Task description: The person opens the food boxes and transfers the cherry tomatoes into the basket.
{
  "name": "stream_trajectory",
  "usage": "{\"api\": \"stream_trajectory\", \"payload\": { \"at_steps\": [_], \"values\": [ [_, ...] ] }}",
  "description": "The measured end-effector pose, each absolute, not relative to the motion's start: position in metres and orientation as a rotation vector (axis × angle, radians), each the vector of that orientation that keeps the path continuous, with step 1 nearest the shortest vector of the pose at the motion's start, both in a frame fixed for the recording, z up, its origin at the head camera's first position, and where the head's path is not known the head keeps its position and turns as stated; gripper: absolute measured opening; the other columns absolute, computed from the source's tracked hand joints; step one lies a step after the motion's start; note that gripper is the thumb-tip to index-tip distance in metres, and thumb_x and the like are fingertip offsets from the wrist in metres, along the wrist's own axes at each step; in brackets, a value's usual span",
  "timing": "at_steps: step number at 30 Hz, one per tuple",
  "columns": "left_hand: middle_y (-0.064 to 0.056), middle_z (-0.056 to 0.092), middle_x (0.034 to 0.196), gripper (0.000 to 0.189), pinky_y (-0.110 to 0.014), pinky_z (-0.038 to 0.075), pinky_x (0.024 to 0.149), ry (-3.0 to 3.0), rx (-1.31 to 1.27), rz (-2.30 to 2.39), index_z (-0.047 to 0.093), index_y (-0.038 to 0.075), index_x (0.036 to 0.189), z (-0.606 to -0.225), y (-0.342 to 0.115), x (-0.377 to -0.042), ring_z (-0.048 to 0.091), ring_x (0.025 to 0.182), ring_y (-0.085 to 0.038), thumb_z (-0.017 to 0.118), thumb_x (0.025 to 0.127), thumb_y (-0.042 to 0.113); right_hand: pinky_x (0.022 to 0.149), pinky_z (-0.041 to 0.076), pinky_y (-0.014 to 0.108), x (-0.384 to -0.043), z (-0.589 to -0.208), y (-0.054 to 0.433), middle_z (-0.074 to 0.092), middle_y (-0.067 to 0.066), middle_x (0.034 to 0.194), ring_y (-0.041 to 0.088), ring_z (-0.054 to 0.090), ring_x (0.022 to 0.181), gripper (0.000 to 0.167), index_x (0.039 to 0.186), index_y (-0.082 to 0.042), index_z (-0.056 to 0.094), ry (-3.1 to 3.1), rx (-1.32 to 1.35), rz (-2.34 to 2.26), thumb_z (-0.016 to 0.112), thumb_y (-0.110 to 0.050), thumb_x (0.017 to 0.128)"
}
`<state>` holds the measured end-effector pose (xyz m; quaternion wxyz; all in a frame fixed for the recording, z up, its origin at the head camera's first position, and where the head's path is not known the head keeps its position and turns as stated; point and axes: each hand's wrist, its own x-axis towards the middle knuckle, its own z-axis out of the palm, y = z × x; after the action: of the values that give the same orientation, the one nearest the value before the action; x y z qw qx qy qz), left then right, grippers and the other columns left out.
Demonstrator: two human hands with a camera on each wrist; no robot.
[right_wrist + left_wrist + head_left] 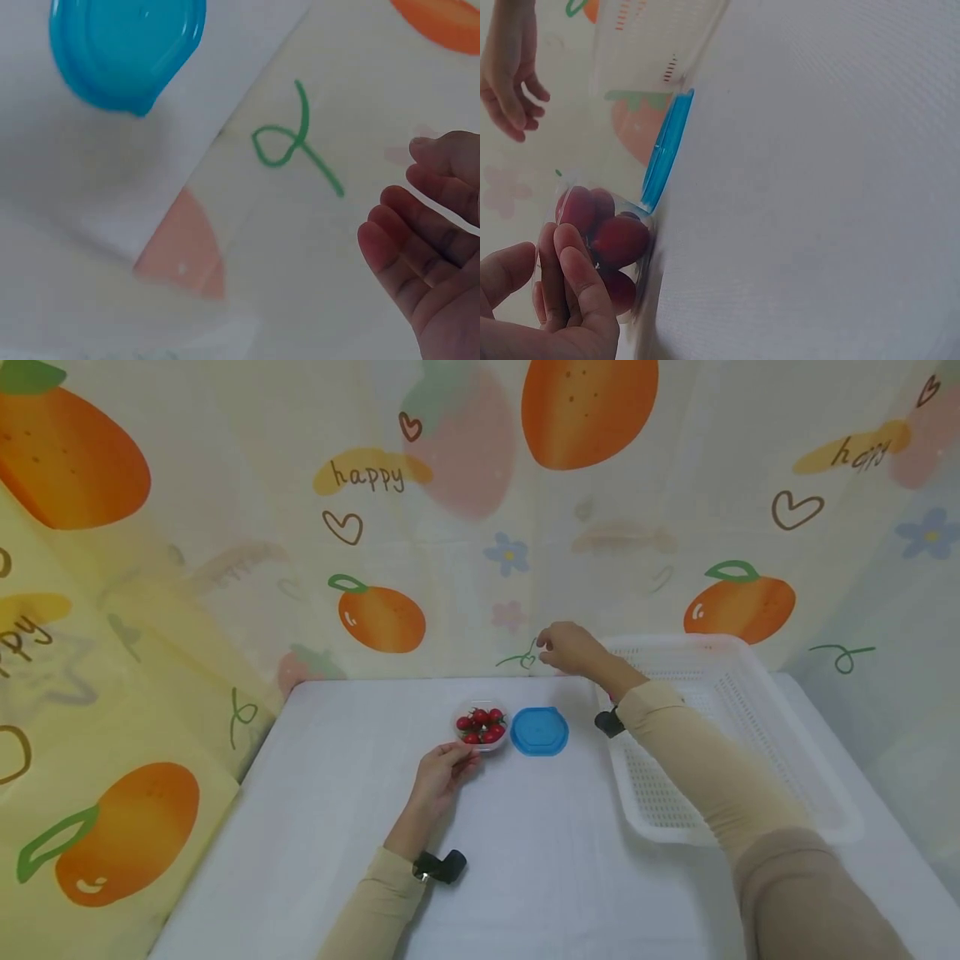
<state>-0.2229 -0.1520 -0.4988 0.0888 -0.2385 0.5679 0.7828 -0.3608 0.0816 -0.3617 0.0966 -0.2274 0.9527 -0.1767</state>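
A small clear plastic container (481, 748) of red cherry tomatoes (480, 718) stands near the back middle of the white table. My left hand (446, 770) is at its near side, thumb and fingertips pinching its rim. In the left wrist view, the left hand's fingers (577, 270) cover part of the container, with dark red tomatoes (621, 241) showing through its wall. Right of the container lies a blue lid (540, 732). My right hand (573, 647) is raised near the table's back edge, fingers loosely bent, and nothing shows in it in the right wrist view (431, 232).
A large white perforated plastic basket (806, 760) stands on the right of the table, with my right forearm (712, 768) reaching across it. Behind the table hangs a cloth (465, 560) printed with fruit, hearts and flowers.
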Motion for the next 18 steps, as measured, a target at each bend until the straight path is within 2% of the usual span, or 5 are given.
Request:
{"api": "stream_trajectory", "payload": {
  "at_steps": [8, 18],
  "values": [
    [-0.007, 0.068, 0.106, 0.03, -0.022, 0.057, 0.085, 1.691, -0.702, 2.32, 0.054, 0.003, 0.124, -0.499, -0.152, -0.223, 0.068, 0.096, -0.015, 0.059, 0.097, 0.017, 0.099, 0.053, 0.039, -0.348, -0.372, 0.043, 0.062, 0.017, 0.124, 0.03, 0.06, 0.115, 0.037, 0.131, -0.003, 0.058, 2.766, -0.727, -0.499, 0.058, -0.017, 0.097],
    [-0.007, 0.068, 0.107, 0.03, -0.022, 0.057, 0.086, 1.677, -0.717, 2.321, 0.055, 0.004, 0.123, -0.499, -0.152, -0.225, 0.068, 0.098, -0.016, 0.059, 0.097, 0.017, 0.095, 0.055, 0.034, -0.337, -0.396, 0.001, 0.064, 0.011, 0.122, 0.024, 0.062, 0.109, 0.035, 0.129, -0.008, 0.06, 2.711, -0.839, -0.356, 0.06, -0.021, 0.097]
  ]
}}
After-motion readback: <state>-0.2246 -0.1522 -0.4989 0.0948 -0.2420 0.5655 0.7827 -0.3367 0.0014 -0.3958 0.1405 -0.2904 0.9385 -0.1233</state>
